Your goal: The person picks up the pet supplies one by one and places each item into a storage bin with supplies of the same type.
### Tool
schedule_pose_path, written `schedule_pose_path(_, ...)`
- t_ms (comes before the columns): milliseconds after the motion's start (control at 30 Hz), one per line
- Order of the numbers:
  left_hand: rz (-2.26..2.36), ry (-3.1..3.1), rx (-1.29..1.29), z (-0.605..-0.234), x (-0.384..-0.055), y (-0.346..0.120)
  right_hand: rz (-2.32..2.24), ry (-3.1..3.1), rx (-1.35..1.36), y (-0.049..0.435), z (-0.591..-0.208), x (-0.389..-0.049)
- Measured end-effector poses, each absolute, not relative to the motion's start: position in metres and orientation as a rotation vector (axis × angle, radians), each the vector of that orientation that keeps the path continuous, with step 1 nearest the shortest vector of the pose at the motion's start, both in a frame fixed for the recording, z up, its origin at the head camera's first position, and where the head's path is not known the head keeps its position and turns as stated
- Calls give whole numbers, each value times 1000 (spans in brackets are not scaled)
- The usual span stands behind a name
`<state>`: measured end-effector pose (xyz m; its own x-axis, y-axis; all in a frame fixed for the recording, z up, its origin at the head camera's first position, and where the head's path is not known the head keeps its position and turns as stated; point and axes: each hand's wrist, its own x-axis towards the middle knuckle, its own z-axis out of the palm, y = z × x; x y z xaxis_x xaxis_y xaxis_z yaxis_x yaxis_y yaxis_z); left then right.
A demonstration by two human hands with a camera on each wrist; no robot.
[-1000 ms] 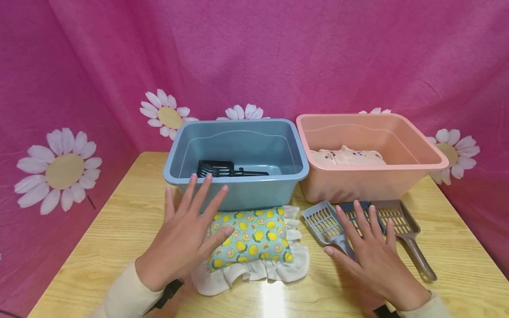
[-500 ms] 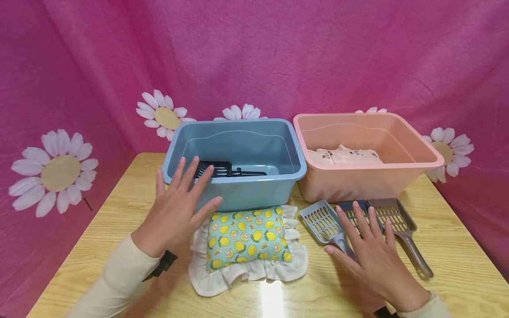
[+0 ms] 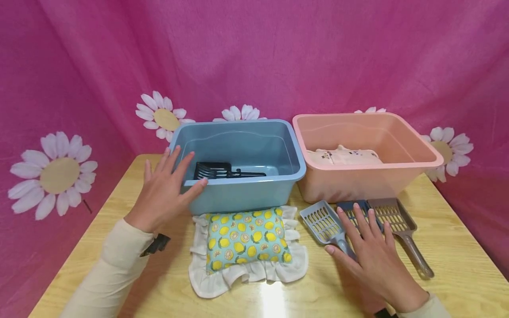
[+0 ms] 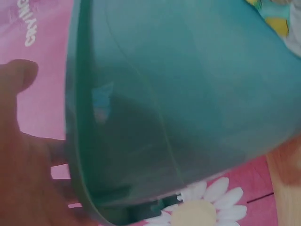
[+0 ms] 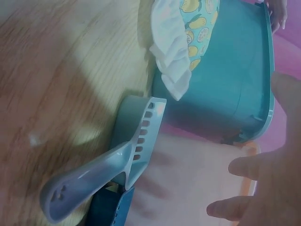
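My left hand (image 3: 161, 196), fingers spread, is at the front left corner of the blue bin (image 3: 246, 194). In the left wrist view its fingers overlap the bin's rim (image 4: 73, 117). A black slotted litter scoop (image 3: 214, 171) lies inside that bin. My right hand (image 3: 375, 265) hovers with spread fingers over a light grey-blue litter scoop (image 3: 323, 221) and a dark blue scoop (image 3: 349, 206), which it partly hides. A brown scoop (image 3: 409, 227) lies just to their right. The right wrist view shows the grey-blue scoop (image 5: 141, 136) apart from the fingers.
A small lemon-print pillow (image 3: 246, 240) with a white ruffle lies on the wooden table (image 3: 167, 282) before the blue bin. To the right, a pink bin (image 3: 358, 185) holds a pale printed cloth item (image 3: 346, 157). A pink flowered curtain (image 3: 254, 57) hangs behind.
My left hand has moved up and left, from over the pillow to the blue bin's left corner, uncovering the black scoop and pillow. The right hand stays nearly still.
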<state>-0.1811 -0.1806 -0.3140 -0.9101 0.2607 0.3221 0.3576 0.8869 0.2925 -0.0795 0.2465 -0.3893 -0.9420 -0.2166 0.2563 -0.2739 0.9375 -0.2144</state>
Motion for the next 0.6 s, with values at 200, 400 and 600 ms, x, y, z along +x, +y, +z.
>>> schedule_pose_path(200, -554, -2770, -409, -313, -196, -187, 376, -2877, 348, 246, -390, -81)
schedule_pose_path(400, -613, -2834, -351, -313, -206, -194, 417, -2888, 340, 246, -392, -79)
schedule_pose_path(600, -674, -2904, -291, -315, -210, -199, 460, -2889, 343, 245, -393, -78)
